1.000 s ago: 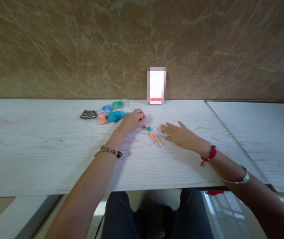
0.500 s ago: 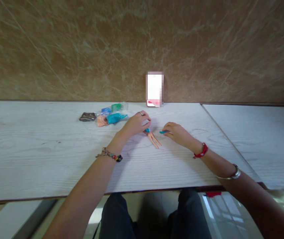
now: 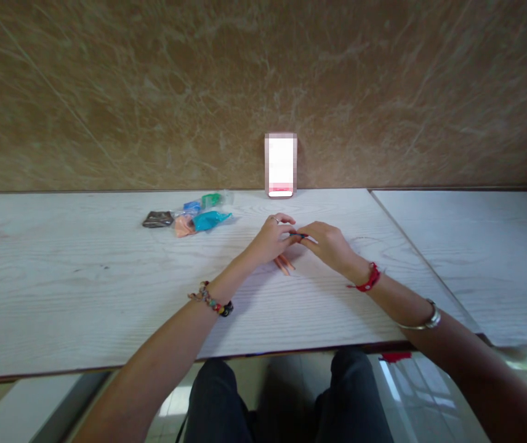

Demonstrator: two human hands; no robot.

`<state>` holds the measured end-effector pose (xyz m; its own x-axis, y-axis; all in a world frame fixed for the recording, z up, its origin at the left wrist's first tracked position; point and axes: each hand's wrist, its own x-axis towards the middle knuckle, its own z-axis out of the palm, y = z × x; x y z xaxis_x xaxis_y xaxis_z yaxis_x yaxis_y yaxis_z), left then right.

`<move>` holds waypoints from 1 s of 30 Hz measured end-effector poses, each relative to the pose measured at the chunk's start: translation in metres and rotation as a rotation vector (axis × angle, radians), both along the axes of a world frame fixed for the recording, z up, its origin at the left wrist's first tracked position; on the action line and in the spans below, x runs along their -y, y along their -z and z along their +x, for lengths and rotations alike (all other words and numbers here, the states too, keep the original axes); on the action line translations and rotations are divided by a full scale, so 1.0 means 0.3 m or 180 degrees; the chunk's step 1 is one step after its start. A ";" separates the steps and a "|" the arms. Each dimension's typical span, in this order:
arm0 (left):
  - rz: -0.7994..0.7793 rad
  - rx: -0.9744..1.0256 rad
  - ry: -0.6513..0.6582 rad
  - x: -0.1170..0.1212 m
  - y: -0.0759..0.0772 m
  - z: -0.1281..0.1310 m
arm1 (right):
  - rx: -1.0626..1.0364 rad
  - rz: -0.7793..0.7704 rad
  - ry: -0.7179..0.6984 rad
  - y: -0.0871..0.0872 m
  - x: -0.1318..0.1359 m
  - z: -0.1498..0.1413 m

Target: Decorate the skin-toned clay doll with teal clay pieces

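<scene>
Between the fingertips of both hands is a small strip of blue modelling clay (image 3: 298,235), mostly covered by the fingers. My right hand (image 3: 329,243) pinches its right end between thumb and fingers. From the other side, my left hand (image 3: 273,239) closes thumb and finger on its left end. Under the left hand, two thin peach clay legs (image 3: 284,264) of a small figure lie on the table. The rest of that figure is hidden by the hand.
Behind the hands a phone (image 3: 281,165) leans against the brown marbled wall (image 3: 152,92), its screen blurred. On the white wooden table (image 3: 83,307), to the left, lie a turquoise clay bag (image 3: 210,220), a peach one (image 3: 184,226), a dark brown packet (image 3: 157,219), and blue and green packets (image 3: 210,199).
My left hand has moved right from the figure's blue upper part to the clay strip in my right hand. Both hands now meet at the strip; the legs stay on the table.
</scene>
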<state>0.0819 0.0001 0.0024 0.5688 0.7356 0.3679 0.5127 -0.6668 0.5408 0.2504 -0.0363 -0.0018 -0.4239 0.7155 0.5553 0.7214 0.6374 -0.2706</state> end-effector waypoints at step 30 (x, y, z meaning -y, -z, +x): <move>-0.1687 0.1620 -0.0161 0.012 -0.056 -0.016 | -0.1672 -0.0424 0.0332 -0.016 -0.015 -0.007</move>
<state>0.0771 -0.0035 0.0193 0.3833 0.9088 0.1651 0.1355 -0.2322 0.9632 0.2482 -0.0318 0.0030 -0.0371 0.8174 0.5749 0.5252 0.5054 -0.6847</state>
